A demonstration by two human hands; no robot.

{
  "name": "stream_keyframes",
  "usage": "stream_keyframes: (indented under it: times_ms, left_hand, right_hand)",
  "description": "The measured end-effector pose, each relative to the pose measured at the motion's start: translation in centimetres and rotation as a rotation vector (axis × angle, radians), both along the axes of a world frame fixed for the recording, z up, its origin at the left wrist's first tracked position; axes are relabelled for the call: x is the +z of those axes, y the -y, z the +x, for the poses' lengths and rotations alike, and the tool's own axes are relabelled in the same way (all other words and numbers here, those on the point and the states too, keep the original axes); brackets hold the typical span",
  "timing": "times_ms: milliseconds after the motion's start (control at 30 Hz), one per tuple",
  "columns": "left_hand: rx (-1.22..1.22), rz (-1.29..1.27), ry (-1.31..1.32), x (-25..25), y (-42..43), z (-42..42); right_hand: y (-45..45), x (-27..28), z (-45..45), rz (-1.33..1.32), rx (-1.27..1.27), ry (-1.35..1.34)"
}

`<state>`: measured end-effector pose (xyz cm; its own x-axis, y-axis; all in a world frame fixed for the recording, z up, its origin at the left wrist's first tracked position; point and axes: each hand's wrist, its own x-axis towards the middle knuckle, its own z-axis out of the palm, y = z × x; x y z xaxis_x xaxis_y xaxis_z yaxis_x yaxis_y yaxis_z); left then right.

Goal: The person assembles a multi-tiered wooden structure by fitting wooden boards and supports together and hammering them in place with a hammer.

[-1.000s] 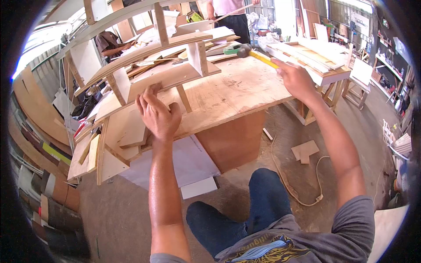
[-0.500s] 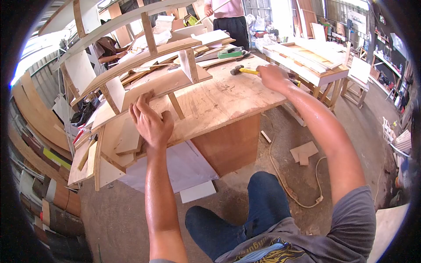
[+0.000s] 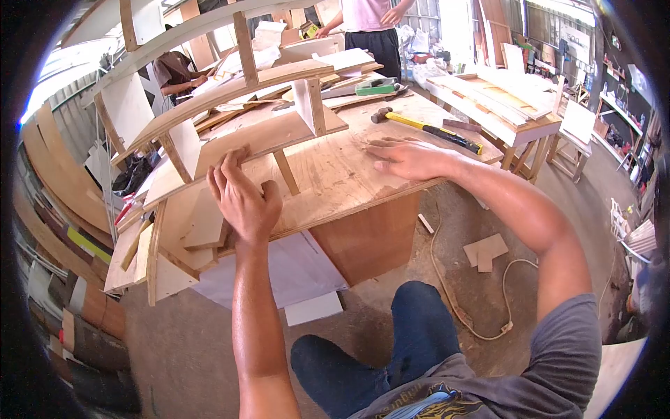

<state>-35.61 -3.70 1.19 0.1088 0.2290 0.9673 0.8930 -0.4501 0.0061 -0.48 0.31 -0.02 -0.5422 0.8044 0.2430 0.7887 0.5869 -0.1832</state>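
A curved wooden shelf frame [image 3: 230, 101], with short uprights between its planks, rests on the plywood-topped table [image 3: 349, 157]. The fingers of my left hand [image 3: 246, 202] curl over the edge of its lowest plank, the thumb in front. On the tabletop, my right hand [image 3: 412, 159] lies palm down with fingers stretched out and nothing in it. Just beyond those fingers is a hammer [image 3: 412, 122] with a yellow and black handle, its dark head pointing left. A dark flat bar [image 3: 462, 125] lies beside the handle.
Behind the frame are wood offcuts and a green-handled tool [image 3: 375, 89]. Two people, one in a pink shirt [image 3: 366, 14], stand across the table. A second table [image 3: 516, 129] holds panels at right. A cord [image 3: 447, 300] and wood scraps [image 3: 485, 251] lie on the floor.
My right hand has let go of the hammer and moved left and nearer onto the tabletop. The hammer now lies there. My left hand stays on the frame. The pink-shirted person's arms have shifted.
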Motion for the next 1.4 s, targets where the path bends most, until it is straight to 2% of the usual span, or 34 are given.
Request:
stream_keyframes:
  times_ms: [267,300,400,467,500,600,633,733,800,900,1000,1100,1267,1400]
  left_hand:
    - [-0.036,0.004,-0.004,0.0,-0.1,-0.1]
    - [-0.038,0.002,0.000,-0.1,-0.3,-0.2]
    - [-0.012,-0.004,0.012,-0.3,-0.3,-0.1]
    - [0.006,-0.015,-0.008,0.0,0.0,-0.2]
    - [0.002,-0.023,-0.006,0.0,-0.1,-0.2]
    - [-0.010,-0.040,0.003,-0.1,-0.2,-0.3]
    - [-0.002,-0.034,-0.003,-0.1,-0.3,-0.3]
    - [-0.010,0.005,-0.005,-0.1,-0.2,-0.3]
    - [-0.037,0.048,0.015,0.1,0.4,-0.2]
    - [0.095,0.171,0.061,-0.1,1.9,-0.9]
    - [0.307,-0.058,0.089,-0.7,5.0,-2.6]
    - [0.420,-0.259,0.049,-1.5,6.0,-4.7]
    - [0.736,-0.611,0.041,-1.5,6.3,-5.0]
    - [0.697,-0.840,0.065,0.1,6.5,-5.5]
  right_hand:
    - [-5.8,1.0,-2.7,-0.021,-0.137,0.148]
    - [-6.9,1.2,-2.5,0.043,-0.053,0.217]
    - [-8.4,3.6,-3.1,0.054,-0.095,-0.234]
    - [-6.2,6.1,-4.5,0.165,0.045,-0.764]
    - [-5.9,6.7,-5.1,0.183,0.199,-0.905]
    - [-4.1,8.1,-7.9,0.153,0.224,-0.991]
    - [-2.9,8.9,-8.7,0.184,0.131,-0.908]
    - [-1.6,9.7,-11.6,0.259,-0.056,-0.877]
    - [-4.0,9.2,-12.8,0.280,-0.165,-0.863]
    - [-2.8,10.1,-14.2,0.251,-0.299,-0.875]
    - [-1.5,10.7,-14.9,0.275,-0.369,-0.879]
    - [-1.4,10.3,-16.2,0.386,-0.448,-0.963]
    - [-2.6,9.7,-17.0,0.528,-0.449,-1.044]
    - [-2.4,9.8,-17.1,0.532,-0.503,-1.000]
